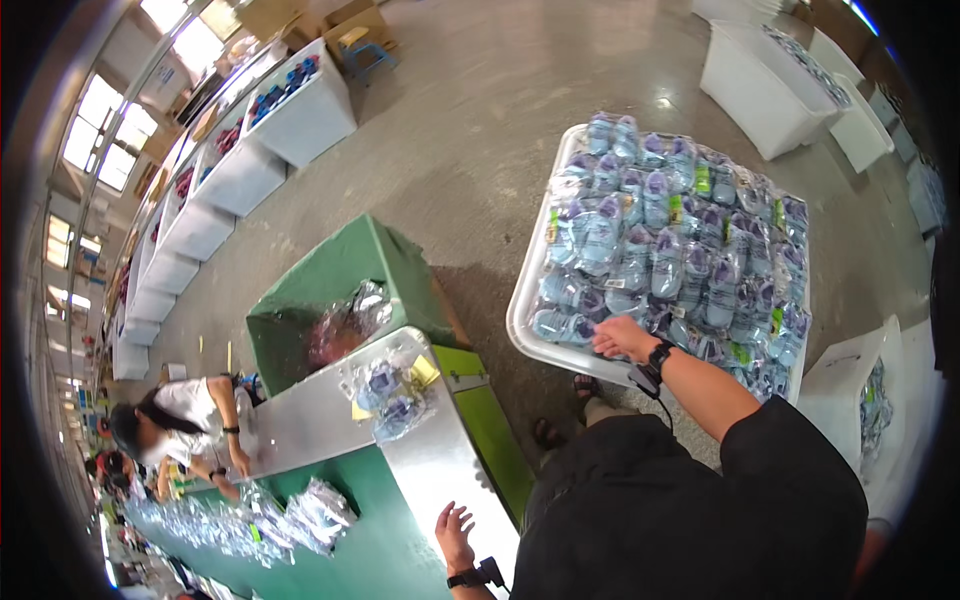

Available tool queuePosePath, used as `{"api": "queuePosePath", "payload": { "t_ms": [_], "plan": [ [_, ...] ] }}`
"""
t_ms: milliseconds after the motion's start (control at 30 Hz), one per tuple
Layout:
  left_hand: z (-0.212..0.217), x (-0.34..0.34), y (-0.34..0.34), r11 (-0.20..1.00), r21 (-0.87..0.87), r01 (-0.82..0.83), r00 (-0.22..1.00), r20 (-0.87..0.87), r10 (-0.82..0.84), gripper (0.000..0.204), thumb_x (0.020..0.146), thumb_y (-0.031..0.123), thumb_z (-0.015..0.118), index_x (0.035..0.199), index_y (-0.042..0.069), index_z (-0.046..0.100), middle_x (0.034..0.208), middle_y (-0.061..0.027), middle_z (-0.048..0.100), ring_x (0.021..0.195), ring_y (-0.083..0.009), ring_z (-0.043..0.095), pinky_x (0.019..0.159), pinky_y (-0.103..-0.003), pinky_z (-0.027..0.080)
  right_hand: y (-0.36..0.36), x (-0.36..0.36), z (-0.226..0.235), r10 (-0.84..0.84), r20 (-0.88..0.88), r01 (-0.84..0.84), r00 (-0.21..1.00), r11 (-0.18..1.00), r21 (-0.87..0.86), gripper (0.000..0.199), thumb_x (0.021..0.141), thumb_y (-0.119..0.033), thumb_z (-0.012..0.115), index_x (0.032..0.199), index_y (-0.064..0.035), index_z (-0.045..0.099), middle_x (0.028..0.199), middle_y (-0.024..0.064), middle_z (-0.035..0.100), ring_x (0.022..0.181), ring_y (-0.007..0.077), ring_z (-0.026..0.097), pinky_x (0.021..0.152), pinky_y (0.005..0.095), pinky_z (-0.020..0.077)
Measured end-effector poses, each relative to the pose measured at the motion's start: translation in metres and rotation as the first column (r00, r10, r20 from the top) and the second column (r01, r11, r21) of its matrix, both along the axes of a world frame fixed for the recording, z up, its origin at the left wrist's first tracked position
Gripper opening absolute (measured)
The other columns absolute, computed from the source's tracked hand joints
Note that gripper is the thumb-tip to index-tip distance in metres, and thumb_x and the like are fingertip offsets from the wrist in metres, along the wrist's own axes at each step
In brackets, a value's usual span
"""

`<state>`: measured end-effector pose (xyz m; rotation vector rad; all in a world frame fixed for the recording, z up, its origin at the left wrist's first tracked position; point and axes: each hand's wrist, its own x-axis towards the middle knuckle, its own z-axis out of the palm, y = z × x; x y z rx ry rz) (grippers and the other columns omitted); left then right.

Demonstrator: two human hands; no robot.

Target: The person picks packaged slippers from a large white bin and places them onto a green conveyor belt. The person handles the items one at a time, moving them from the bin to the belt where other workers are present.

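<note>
My right hand [622,340] is over the near left part of a large white bin [522,318], close to bagged shoes. Its fingers are loosely bent and a little apart, with nothing visible in them. Rows of light blue shoes with purple linings [665,262], in clear plastic bags, fill the bin to its rim. My left hand [455,535] hovers by the metal tabletop [440,465], fingers apart and holding nothing. Farther along that metal surface lies a clear-bagged pair of blue shoes [385,385], beside yellow pieces.
A green bin [400,290] with plastic film stands beyond the table. On the left, a co-worker [190,420] leans over a green belt [350,540] with bagged items [315,515]. White bins [300,120] line the far left; another white bin [765,90] stands far right.
</note>
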<state>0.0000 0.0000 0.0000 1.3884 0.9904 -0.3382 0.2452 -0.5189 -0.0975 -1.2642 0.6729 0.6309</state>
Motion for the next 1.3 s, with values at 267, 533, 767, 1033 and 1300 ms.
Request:
{"api": "queuePosePath", "payload": {
  "t_ms": [267, 533, 767, 1033, 1300],
  "plan": [
    [-0.005, -0.005, 0.081, 0.981, 0.176, 0.075, 0.997, 0.01, -0.078, 0.043, 0.096, 0.022, 0.067, 0.134, 0.001, 0.064, 0.109, -0.0093, 0.073, 0.1, -0.0188, 0.069, 0.083, -0.033, 0.056, -0.053, -0.076, -0.02, 0.031, 0.043, -0.02, 0.999, 0.976, -0.218, 0.026, 0.101, -0.033, 0.065, 0.111, -0.0099, 0.066, 0.097, 0.0092, 0.074, 0.081, 0.0189, 0.073, 0.063, 0.0311, 0.0579],
    [-0.067, 0.002, 0.215, 0.876, 0.46, -0.143, 0.985, 0.151, 0.082, 0.04, 0.091, 0.02, 0.074, 0.123, -0.005, 0.07, 0.108, -0.0132, 0.075, 0.098, -0.0192, 0.069, 0.088, -0.031, 0.054, -0.088, -0.183, -0.037, -0.007, -0.065, -0.015, 0.998, 0.944, -0.33, 0.019, 0.1, -0.027, 0.061, 0.107, -0.0102, 0.062, 0.084, 0.0065, 0.068, 0.068, 0.0187, 0.069, 0.054, 0.0331, 0.0556],
    [-0.109, 0.0, 0.313, 0.613, 0.741, -0.274, 0.959, 0.162, 0.233, 0.05, 0.085, 0.022, 0.075, 0.124, -0.009, 0.066, 0.123, -0.0249, 0.07, 0.114, -0.0362, 0.067, 0.1, -0.043, 0.051, -0.058, -0.261, -0.011, -0.053, -0.2, -0.03, 0.978, 0.919, -0.393, 0.017, 0.1, -0.023, 0.058, 0.101, -0.0069, 0.061, 0.083, 0.0065, 0.066, 0.062, 0.0184, 0.067, 0.049, 0.0322, 0.0534],
    [-0.12, 0.015, 0.359, 0.277, 0.947, -0.163, 0.951, 0.076, 0.299, 0.068, 0.086, 0.027, 0.073, 0.14, -0.009, 0.054, 0.142, -0.0302, 0.057, 0.135, -0.0436, 0.051, 0.117, -0.048, 0.037, -0.005, -0.279, 0.042, 0.094, -0.144, -0.158, 0.985, 0.83, -0.535, 0.025, 0.096, -0.018, 0.062, 0.116, -0.0025, 0.06, 0.086, 0.0075, 0.065, 0.066, 0.0167, 0.066, 0.053, 0.0298, 0.0537],
    [-0.14, 0.025, 0.341, 0.603, 0.624, -0.497, 0.824, 0.121, 0.554, 0.074, 0.091, 0.038, 0.076, 0.142, -0.01, 0.052, 0.129, -0.0309, 0.063, 0.113, -0.0389, 0.065, 0.101, -0.048, 0.05, 0.044, -0.23, 0.078, 0.268, -0.064, -0.254, 0.961, 0.773, -0.582, 0.032, 0.096, -0.015, 0.067, 0.122, 0.003, 0.06, 0.087, 0.0089, 0.069, 0.073, 0.0154, 0.069, 0.059, 0.0278, 0.0526]
  ]
}}
